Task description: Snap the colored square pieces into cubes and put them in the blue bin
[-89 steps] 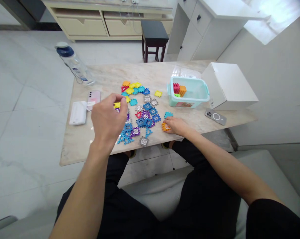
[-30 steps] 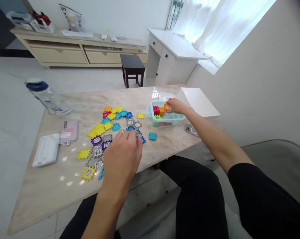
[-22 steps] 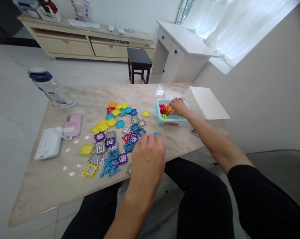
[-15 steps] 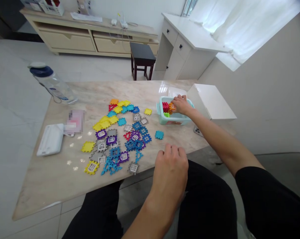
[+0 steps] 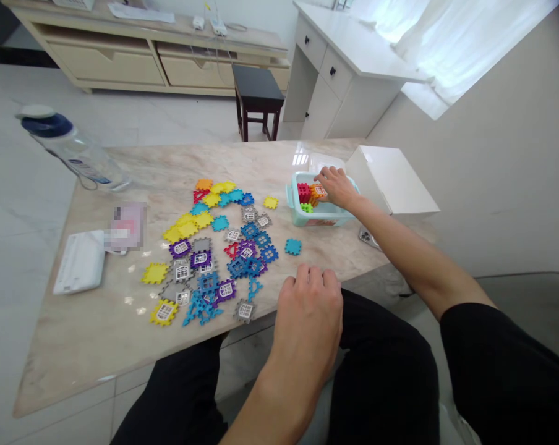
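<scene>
My right hand [image 5: 337,186] is over the light-teal plastic tub [image 5: 323,219], fingers apart beside a row of orange interlocking tiles [image 5: 315,195], the front one with a white window insert. Red tiles [image 5: 303,192] stand left of the orange ones, and green tiles [image 5: 306,208] lie in front of them in the tub. Loosely curled at the table's near edge is my left hand [image 5: 310,303], knuckles up, with nothing visible in it. Many loose tiles are spread left of the tub: yellow tiles [image 5: 187,226], dark-blue tiles [image 5: 245,267] and purple window tiles [image 5: 200,259]. A single teal tile [image 5: 293,246] lies nearest my left hand.
A white box [image 5: 397,179] stands right of the tub, with a phone [image 5: 367,237] in front of it. At the table's left are a clear water bottle [image 5: 91,154], a white pack [image 5: 80,262] and a pink packet [image 5: 130,225]. A dark stool [image 5: 258,89] stands beyond the table.
My view has shifted slightly, so the tabletop sits a little further left and up. My right hand has eased away from the orange tiles, showing more of them. My left hand keeps its pose.
</scene>
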Demonstrator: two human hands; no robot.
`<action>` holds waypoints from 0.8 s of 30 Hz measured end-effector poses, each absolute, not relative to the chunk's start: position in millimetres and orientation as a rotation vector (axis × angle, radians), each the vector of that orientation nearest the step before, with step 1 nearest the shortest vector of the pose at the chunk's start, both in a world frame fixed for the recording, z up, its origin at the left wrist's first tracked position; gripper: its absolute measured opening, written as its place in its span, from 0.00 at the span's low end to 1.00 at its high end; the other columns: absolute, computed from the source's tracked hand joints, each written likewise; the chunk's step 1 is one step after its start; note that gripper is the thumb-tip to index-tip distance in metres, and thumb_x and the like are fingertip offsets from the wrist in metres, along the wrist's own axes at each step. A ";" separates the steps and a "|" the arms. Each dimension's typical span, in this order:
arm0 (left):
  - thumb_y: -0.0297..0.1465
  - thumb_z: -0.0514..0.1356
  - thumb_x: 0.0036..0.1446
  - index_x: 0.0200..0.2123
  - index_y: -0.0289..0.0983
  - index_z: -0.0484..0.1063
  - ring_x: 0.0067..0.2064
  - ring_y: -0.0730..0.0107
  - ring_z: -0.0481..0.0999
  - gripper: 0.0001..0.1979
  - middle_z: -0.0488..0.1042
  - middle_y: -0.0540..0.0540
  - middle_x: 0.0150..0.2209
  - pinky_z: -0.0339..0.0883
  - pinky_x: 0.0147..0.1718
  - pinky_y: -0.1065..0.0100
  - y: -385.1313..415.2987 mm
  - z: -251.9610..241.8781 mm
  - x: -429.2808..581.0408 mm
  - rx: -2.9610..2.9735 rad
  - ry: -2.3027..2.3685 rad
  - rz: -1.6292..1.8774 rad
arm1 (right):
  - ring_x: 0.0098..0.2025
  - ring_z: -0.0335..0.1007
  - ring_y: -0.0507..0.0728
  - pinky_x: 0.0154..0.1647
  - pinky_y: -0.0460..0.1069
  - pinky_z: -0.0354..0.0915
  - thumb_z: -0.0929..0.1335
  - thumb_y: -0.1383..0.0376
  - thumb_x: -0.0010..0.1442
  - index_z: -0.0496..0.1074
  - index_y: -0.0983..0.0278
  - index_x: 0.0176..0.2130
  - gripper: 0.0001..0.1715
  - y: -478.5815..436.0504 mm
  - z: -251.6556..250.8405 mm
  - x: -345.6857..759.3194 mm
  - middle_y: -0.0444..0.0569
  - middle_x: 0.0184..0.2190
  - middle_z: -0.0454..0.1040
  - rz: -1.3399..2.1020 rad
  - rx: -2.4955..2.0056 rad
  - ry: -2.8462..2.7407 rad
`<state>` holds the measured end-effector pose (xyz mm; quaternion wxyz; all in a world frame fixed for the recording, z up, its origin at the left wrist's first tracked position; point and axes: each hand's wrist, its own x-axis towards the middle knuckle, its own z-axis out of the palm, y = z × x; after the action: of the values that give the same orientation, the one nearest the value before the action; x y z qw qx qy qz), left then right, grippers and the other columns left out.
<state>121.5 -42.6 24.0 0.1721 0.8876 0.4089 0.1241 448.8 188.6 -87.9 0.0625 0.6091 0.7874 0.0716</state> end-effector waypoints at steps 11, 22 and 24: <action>0.26 0.61 0.75 0.42 0.40 0.80 0.44 0.50 0.82 0.08 0.82 0.39 0.40 0.77 0.40 0.53 -43.0 21.4 122.2 2.526 1.204 0.315 | 0.56 0.75 0.68 0.57 0.58 0.69 0.78 0.62 0.70 0.80 0.63 0.51 0.12 191.0 -86.7 447.8 0.58 0.54 0.80 0.030 2.051 2.321; 0.28 0.60 0.77 0.43 0.38 0.79 0.49 0.49 0.83 0.09 0.82 0.40 0.42 0.78 0.42 0.52 -42.3 20.4 123.3 2.488 1.244 0.219 | 0.58 0.81 0.69 0.60 0.55 0.73 0.81 0.51 0.67 0.84 0.68 0.59 0.30 178.3 -100.2 448.3 0.66 0.57 0.85 -0.195 2.429 1.781; 0.28 0.59 0.78 0.43 0.38 0.79 0.50 0.49 0.83 0.09 0.82 0.40 0.43 0.78 0.43 0.52 -42.2 20.4 123.3 2.480 1.235 0.196 | 0.58 0.82 0.67 0.60 0.54 0.73 0.80 0.53 0.68 0.86 0.66 0.59 0.27 181.4 -101.4 447.3 0.64 0.57 0.86 -0.230 2.449 1.792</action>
<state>123.3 -42.2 20.4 0.1812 0.8781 0.4373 0.0695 447.3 181.4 -101.4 0.0489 0.8037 0.5882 -0.0754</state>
